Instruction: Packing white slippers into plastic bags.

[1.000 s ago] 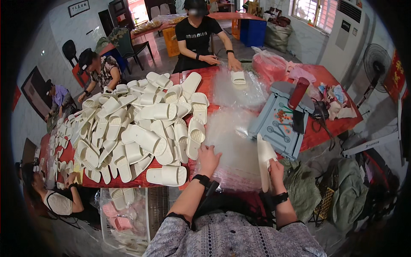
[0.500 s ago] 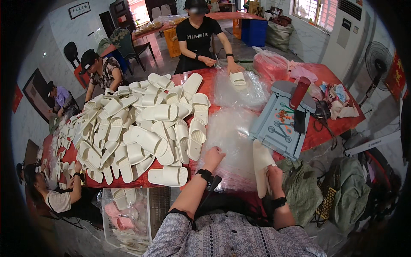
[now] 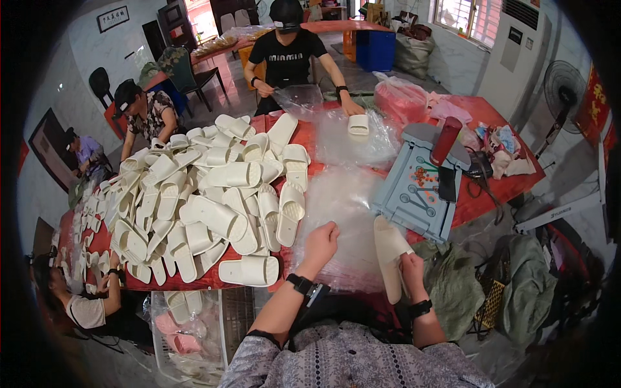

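Observation:
My right hand (image 3: 411,270) grips a cream slipper (image 3: 389,249), held upright at the table's near edge, its long sole side showing. Above a stack of clear plastic bags (image 3: 343,200) is my left hand (image 3: 319,244), fingers curled closed; whatever they may hold is hidden. Left of it, a large heap of cream slippers (image 3: 200,187) covers the table. One single slipper (image 3: 250,270) lies at the heap's near edge.
A grey-blue plastic stand (image 3: 414,194) carries a red cylinder (image 3: 446,141) and a phone (image 3: 447,184). Across the table, a co-worker (image 3: 288,58) handles a bag and a slipper (image 3: 358,125). A white crate (image 3: 187,336) with bagged slippers stands below; sacks (image 3: 527,284) lie right.
The co-worker opposite has raised a clear bag in one hand. My left hand stays closed over the bags, and my right keeps its grip on the slipper. The view has shifted slightly.

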Motion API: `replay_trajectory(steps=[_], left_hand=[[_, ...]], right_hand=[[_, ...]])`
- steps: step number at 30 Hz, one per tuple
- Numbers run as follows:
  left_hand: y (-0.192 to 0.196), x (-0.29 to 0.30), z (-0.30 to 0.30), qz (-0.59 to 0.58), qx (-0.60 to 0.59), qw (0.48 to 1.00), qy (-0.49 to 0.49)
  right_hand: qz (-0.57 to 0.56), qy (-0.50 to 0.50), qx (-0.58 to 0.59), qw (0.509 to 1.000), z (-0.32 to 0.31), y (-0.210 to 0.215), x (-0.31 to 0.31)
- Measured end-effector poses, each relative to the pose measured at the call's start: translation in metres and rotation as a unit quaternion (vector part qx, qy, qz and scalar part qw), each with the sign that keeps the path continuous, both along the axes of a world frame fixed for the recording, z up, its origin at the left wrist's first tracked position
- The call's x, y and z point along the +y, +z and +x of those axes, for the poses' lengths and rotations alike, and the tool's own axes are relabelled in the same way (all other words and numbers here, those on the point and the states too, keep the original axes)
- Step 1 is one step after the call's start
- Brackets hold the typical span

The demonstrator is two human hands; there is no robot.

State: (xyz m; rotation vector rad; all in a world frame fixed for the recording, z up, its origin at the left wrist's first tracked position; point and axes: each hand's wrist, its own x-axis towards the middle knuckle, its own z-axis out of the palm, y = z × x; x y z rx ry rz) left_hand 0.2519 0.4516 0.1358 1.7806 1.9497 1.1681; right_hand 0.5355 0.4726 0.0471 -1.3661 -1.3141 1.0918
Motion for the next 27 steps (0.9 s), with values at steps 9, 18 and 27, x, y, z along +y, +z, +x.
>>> replay_trajectory(steps=[9,18,27], left_hand=[[0.042,-0.068,-0.036,0.000,-0.035,0.998,0.058],[0.079,-0.121,-0.064,0.092,-0.336,0.925,0.150],[-0.027,-0.119,-0.028,-0.160,-0.108,0.978,0.077]], right_hand=[[-0.023,-0.007,-0.007,1.000,-0.009,-0.004,0.005],[-0.007,-0.007,0.008,1.000,-0.008,0.009,0.002],[0.026,-0.040,0.006,0.999,-0.018,0.044,-0.003]])
